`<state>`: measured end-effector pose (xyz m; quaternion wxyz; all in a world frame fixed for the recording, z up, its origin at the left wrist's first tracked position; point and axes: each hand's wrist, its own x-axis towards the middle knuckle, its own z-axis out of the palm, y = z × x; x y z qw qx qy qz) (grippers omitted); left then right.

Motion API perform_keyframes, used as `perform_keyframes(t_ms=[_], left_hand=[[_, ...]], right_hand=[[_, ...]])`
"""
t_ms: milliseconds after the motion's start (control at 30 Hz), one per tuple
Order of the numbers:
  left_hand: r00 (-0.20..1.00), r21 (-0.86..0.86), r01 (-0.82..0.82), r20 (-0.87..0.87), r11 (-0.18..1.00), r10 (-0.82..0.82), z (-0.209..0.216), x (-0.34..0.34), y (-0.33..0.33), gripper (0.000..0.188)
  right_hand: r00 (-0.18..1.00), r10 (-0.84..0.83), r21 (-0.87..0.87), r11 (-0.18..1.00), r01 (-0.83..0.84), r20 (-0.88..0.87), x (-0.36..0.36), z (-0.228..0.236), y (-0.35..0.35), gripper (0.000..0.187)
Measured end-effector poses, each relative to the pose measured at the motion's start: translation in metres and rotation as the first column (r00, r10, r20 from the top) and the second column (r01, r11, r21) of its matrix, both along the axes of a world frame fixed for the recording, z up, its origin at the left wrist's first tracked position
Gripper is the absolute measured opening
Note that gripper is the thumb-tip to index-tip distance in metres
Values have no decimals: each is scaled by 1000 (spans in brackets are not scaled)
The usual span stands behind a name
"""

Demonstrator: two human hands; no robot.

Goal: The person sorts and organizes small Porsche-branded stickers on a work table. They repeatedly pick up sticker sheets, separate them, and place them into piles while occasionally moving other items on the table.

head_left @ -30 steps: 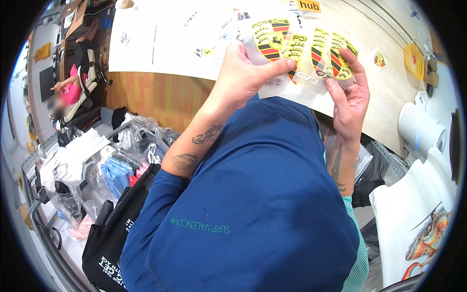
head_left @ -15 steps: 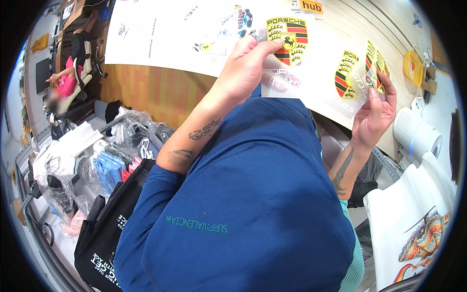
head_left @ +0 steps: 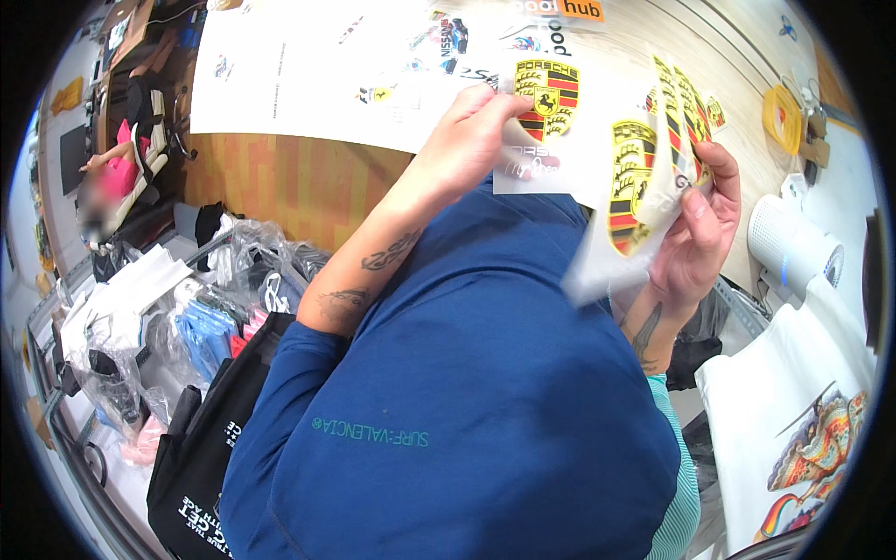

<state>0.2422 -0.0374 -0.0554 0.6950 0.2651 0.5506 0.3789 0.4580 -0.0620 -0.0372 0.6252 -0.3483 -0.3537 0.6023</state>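
Between the thumb and fingers of my left hand (head_left: 471,135) is a translucent print film (head_left: 551,98) with a yellow, red and black shield crest and pale lettering at its lower edge. My right hand (head_left: 695,224) pinches several more film pieces (head_left: 630,191) bearing like crests. They fan apart and curl, and the lowest piece bends down toward my blue shirt. Beyond my left hand, a large white printed sheet (head_left: 252,89) with small colourful motifs and lettering lies across the table, partly covered by the hand and film.
A pale wood-grain table (head_left: 737,84) extends to the far right. A white perforated cylinder (head_left: 798,243) and a yellow coil (head_left: 782,119) sit right. White printed fabric (head_left: 784,392) hangs lower right. Bagged garments (head_left: 201,327) and black cloth (head_left: 201,448) fill the left; farther off, a person (head_left: 117,177) sits.
The film pieces in my right hand have swung down and left and spread apart. My left hand has shifted slightly left and down with its film. The view has shifted a little.
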Motion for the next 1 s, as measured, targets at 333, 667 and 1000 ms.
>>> perform_keyframes(t_ms=[333, 667, 1000], left_hand=[[982, 260, 171, 29, 950, -184, 5, 1, -3, 37], [986, 232, 102, 106, 967, -129, 7, -2, -1, 31], [995, 187, 59, 67, 981, -72, 8, -1, -2, 32]], right_hand=[[851, -75, 74, 996, 43, 520, -27, -17, 8, 29], [821, -92, 66, 996, 67, 563, -15, -13, 13, 25], [874, 108, -45, 994, -98, 474, -18, -5, 6, 21]])
